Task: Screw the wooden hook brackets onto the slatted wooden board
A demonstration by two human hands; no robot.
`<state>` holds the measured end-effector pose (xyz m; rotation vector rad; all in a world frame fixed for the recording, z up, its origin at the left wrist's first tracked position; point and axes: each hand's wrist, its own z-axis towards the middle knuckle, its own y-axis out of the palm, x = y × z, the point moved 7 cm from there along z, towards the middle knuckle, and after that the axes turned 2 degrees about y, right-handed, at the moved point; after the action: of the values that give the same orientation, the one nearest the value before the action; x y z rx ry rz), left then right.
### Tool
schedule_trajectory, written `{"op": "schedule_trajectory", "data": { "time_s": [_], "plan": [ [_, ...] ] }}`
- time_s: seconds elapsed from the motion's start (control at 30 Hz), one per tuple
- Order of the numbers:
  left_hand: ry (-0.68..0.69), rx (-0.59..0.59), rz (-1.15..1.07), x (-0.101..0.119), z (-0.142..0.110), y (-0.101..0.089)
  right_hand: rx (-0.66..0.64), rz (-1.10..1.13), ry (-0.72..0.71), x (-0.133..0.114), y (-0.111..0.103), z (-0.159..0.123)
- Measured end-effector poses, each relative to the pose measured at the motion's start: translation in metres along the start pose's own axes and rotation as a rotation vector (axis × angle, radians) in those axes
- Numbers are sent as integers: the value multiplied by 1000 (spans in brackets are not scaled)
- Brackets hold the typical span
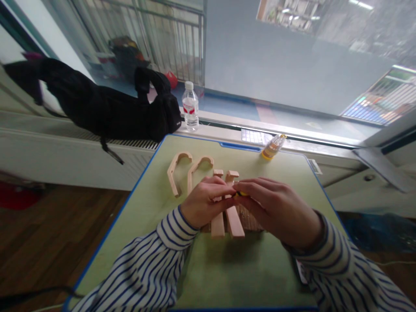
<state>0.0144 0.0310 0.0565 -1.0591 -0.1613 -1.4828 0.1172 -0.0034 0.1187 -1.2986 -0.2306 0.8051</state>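
My right hand is closed around a small yellow-and-black thing, mostly hidden by the fingers. From the other side my left hand brings its fingertips together at the dark end of that thing; what they pinch is hidden. Under both hands two pale wooden strips with hooked far ends lie side by side across a brown wooden block. Two more curved wooden hooks, a left one and a right one, rest on the table to the left of my hands.
The green table has a blue edge. A small bottle of yellowish liquid stands at its back right. Beyond the back edge are a water bottle and a black bag on the sill, beside a window.
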Motion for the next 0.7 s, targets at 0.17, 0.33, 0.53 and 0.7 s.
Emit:
{"op": "schedule_trajectory", "data": {
  "time_s": [0.17,0.33,0.53,0.7],
  "plan": [
    [15,-38,-21,0,1,1,67,-22,24,-2,0,-1],
    [9,-52,-69,-3,2,3,124,-52,69,-1,2,-3],
    [-74,-51,-140,-9,-1,5,136,-59,104,0,4,-3],
    [-102,55,-93,-13,-3,-1,86,-41,121,2,7,1]
  ]
}}
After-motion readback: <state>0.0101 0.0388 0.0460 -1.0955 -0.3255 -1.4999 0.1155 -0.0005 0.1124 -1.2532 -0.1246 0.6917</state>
